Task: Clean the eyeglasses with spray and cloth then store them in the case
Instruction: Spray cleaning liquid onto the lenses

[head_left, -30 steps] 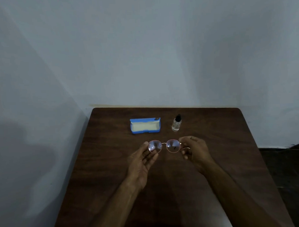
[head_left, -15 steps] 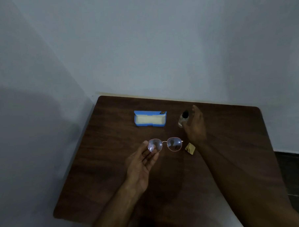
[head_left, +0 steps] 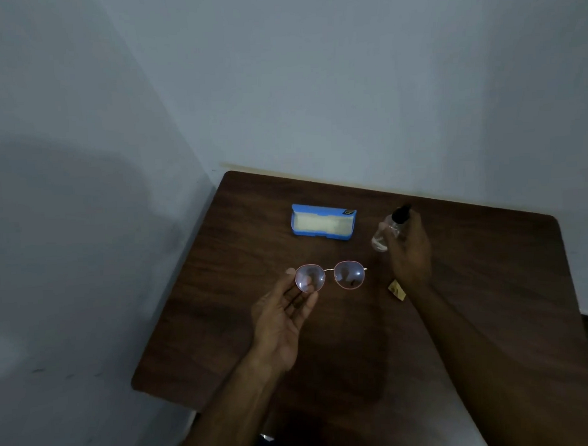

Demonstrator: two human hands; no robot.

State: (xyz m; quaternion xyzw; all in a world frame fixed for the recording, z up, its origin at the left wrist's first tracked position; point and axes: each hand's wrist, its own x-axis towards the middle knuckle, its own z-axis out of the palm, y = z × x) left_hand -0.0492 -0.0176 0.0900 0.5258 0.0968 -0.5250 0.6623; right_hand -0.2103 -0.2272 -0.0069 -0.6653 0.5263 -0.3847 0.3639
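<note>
Round eyeglasses (head_left: 332,275) with a thin pink-gold frame are held up over the table by my left hand (head_left: 285,319), whose thumb and fingers pinch the left lens rim. My right hand (head_left: 410,251) is closed around a small clear spray bottle (head_left: 385,231) with a black cap, tilted and lifted near the table's far side. An open blue glasses case (head_left: 323,224) with a pale lining lies at the back, left of the bottle. A small folded yellowish cloth (head_left: 396,289) lies on the table beside my right wrist.
The dark brown wooden table (head_left: 223,327) stands in a corner, with grey walls close behind it and on its left. Its left edge and front-left corner are near my left forearm. The room is dim.
My right hand left the glasses, reached back to the spray bottle and has taken hold of it, tilting it. The small cloth now lies exposed on the table. My left hand keeps the glasses.
</note>
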